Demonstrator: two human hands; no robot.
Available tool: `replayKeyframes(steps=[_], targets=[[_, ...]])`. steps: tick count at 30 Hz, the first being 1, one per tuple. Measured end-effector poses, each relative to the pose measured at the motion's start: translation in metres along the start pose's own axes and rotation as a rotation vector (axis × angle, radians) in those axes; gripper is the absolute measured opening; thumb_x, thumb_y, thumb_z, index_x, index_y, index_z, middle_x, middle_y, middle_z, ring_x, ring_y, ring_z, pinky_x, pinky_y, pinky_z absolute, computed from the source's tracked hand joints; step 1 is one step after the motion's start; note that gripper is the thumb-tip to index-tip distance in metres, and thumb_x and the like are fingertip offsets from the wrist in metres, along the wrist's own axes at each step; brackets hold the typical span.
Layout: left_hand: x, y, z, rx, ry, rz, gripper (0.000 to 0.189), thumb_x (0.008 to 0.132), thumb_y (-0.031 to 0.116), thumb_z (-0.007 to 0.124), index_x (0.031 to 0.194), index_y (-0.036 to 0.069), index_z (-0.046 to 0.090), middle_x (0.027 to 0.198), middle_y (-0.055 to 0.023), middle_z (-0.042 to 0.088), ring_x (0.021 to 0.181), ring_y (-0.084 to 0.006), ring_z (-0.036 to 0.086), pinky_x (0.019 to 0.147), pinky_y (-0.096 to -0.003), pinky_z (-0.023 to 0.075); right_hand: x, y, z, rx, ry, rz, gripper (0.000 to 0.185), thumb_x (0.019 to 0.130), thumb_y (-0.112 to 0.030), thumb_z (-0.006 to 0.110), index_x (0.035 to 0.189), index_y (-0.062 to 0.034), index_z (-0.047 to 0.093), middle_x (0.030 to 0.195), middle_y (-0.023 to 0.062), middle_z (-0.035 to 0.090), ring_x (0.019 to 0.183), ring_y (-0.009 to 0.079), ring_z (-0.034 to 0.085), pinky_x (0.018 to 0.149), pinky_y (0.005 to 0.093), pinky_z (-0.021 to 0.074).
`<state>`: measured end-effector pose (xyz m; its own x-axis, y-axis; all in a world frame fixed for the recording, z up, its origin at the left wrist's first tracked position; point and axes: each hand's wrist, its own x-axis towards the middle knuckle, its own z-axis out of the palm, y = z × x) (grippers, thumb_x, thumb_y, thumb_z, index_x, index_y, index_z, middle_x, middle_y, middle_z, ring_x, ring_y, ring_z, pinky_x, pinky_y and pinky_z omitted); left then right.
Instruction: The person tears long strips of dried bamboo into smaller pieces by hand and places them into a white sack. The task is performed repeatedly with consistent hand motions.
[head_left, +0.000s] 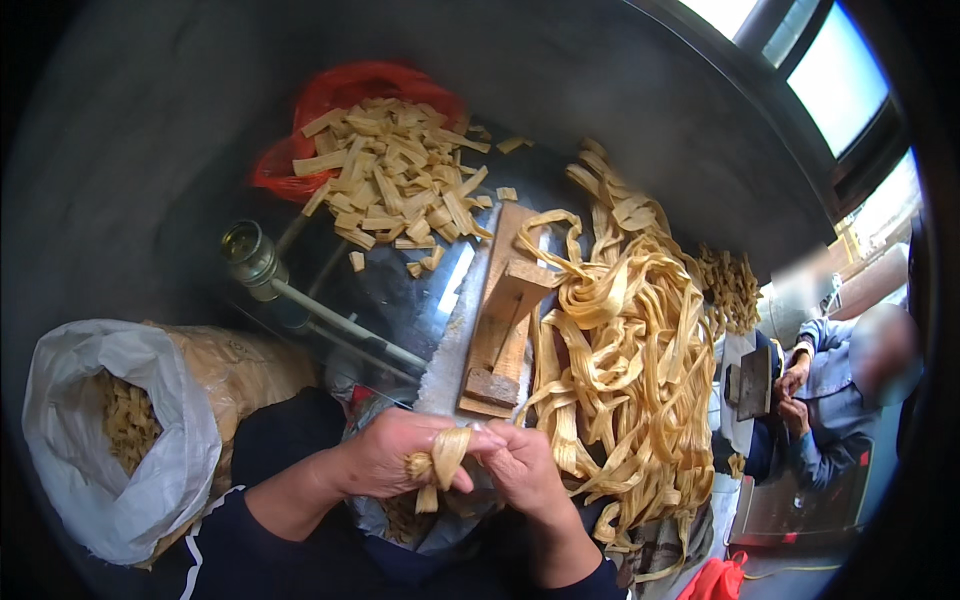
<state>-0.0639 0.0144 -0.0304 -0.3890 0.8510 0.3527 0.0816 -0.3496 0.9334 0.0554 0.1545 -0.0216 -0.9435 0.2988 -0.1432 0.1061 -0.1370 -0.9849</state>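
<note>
My left hand (386, 454) holds a tan ribbon-like strip (450, 454) that loops around its fingers, with short cut ends poking out. My right hand (521, 469) meets the left at the fingertips; its fingers are bent inward, and whether they pinch the strip is hidden. Just beyond the hands, a wooden block fixture (502, 315) with an upright piece stands on a white cloth (442, 375). Right of it lies a large heap of long tan strips (630, 360). Below my hands, an open plastic bag (442, 525) holds small tan pieces.
A red plastic bag (322, 97) lies behind short cut pieces (397, 172). At left stands an open white woven sack (67, 450) of small tan pieces. A metal cup-shaped fitting (255, 259) joins a pale rod. Knotted pieces (727, 285) and another seated person (832, 405) are at right.
</note>
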Motion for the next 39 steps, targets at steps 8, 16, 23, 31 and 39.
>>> replayKeyframes(steps=[8, 16, 23, 31, 39], targets=[[0.006, 0.002, -0.019, 0.713, -0.075, 0.462, 0.032, 0.070, 0.022, 0.078, 0.099, 0.009, 0.072, 0.082, -0.0036, 0.063, 0.062, -0.0207, 0.059, 0.051, -0.0322, 0.0429, 0.002, 0.013, 0.003, 0.522, -0.193, 0.484, 0.009, 0.091, -0.009, 0.065, 0.092, 0.0005, 0.064, 0.072, 0.0047, 0.063, 0.053, 0.0079, 0.052, 0.050, 0.0182, 0.0383], [0.000, 0.006, -0.004, 0.625, 0.147, 0.073, 0.028, 0.078, 0.015, 0.073, 0.103, 0.004, 0.067, 0.123, -0.0130, 0.063, 0.083, -0.0321, 0.069, 0.069, -0.0385, 0.0558, -0.005, 0.012, 0.009, 0.102, 0.191, -0.120, 0.015, 0.094, -0.009, 0.064, 0.101, 0.0039, 0.068, 0.083, 0.0104, 0.071, 0.070, 0.0146, 0.067, 0.061, 0.0239, 0.0511], [-0.008, 0.007, -0.005, 0.863, -0.054, -0.024, 0.018, 0.076, 0.011, 0.071, 0.091, 0.002, 0.066, 0.127, -0.0117, 0.061, 0.080, -0.0285, 0.070, 0.066, -0.0349, 0.0558, 0.001, 0.010, 0.013, -0.756, 0.090, -0.238, 0.019, 0.092, -0.020, 0.061, 0.088, -0.0021, 0.066, 0.077, 0.0145, 0.066, 0.066, 0.0315, 0.066, 0.059, 0.0386, 0.0519], [0.001, -0.004, -0.011, 0.441, 0.182, 0.179, 0.009, 0.080, -0.002, 0.069, 0.088, -0.001, 0.066, 0.102, -0.0159, 0.068, 0.082, -0.0279, 0.069, 0.071, -0.0317, 0.0562, -0.005, 0.032, 0.014, -0.044, 0.063, 0.083, 0.032, 0.104, -0.025, 0.048, 0.084, -0.0022, 0.057, 0.075, -0.0043, 0.050, 0.071, 0.0066, 0.043, 0.064, 0.0239, 0.0395], [-0.010, -0.002, 0.008, 0.185, 0.315, -0.202, 0.018, 0.092, 0.003, 0.060, 0.107, -0.005, 0.065, 0.100, -0.0157, 0.070, 0.084, -0.0223, 0.070, 0.070, -0.0298, 0.0558, 0.003, 0.035, 0.009, -0.299, 0.480, -0.302, 0.020, 0.100, -0.018, 0.056, 0.092, -0.0007, 0.061, 0.073, 0.0017, 0.059, 0.064, 0.0087, 0.052, 0.058, 0.0242, 0.0427]])
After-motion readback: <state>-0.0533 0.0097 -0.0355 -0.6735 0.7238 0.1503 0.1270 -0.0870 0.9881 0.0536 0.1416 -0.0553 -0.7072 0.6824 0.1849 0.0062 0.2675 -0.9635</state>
